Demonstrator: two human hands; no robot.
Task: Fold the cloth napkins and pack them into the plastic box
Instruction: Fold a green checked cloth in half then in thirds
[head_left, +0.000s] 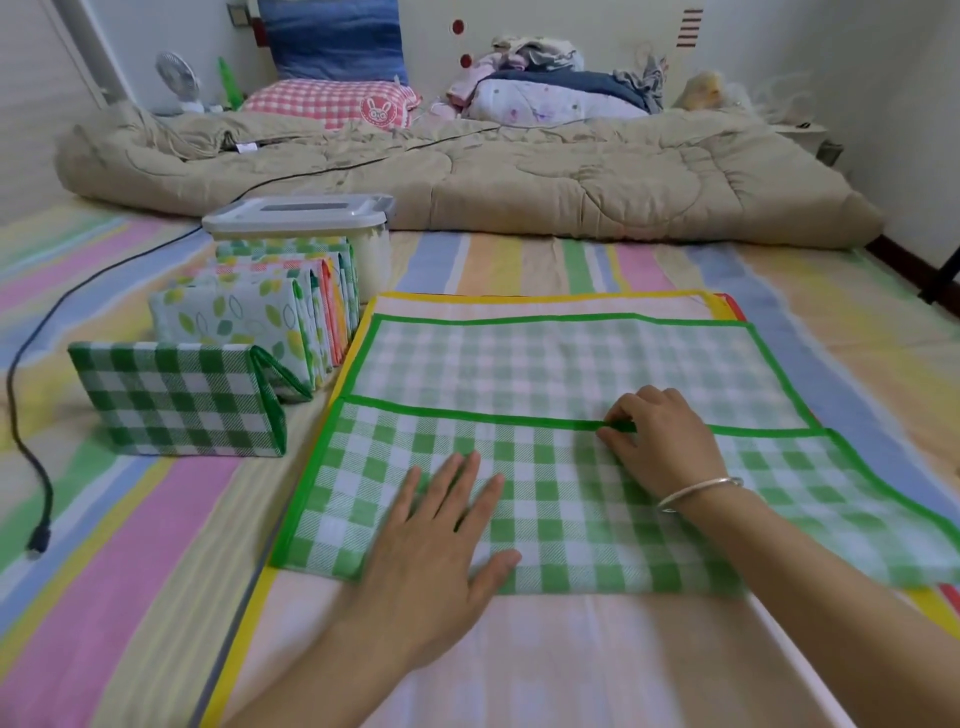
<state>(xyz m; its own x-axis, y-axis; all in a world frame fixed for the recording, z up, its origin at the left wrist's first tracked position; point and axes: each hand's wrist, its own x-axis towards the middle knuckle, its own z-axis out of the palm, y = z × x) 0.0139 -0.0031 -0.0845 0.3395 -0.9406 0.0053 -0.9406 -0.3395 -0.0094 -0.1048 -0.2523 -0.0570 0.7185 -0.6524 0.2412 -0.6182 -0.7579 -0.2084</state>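
Note:
A green checked napkin (566, 374) with a green border lies spread on the bed, its near part folded up over itself. My left hand (441, 540) presses flat on the folded flap with straight fingers. My right hand (660, 441) pinches the flap's green edge near the middle. Under it lies a pale napkin with a yellow border (519, 649). To the left, a folded green checked napkin (176, 402) stands on edge in front of a row of folded leaf-print and coloured napkins (260, 317). Behind them stands the white plastic box (311, 228) with its lid on.
A black cable with a plug (36, 535) runs across the striped sheet (130, 545) at the left. A beige quilt (467, 176) lies bunched across the far end of the bed, with pillows and clothes (545, 83) behind it and a small fan (176, 78) at the back left.

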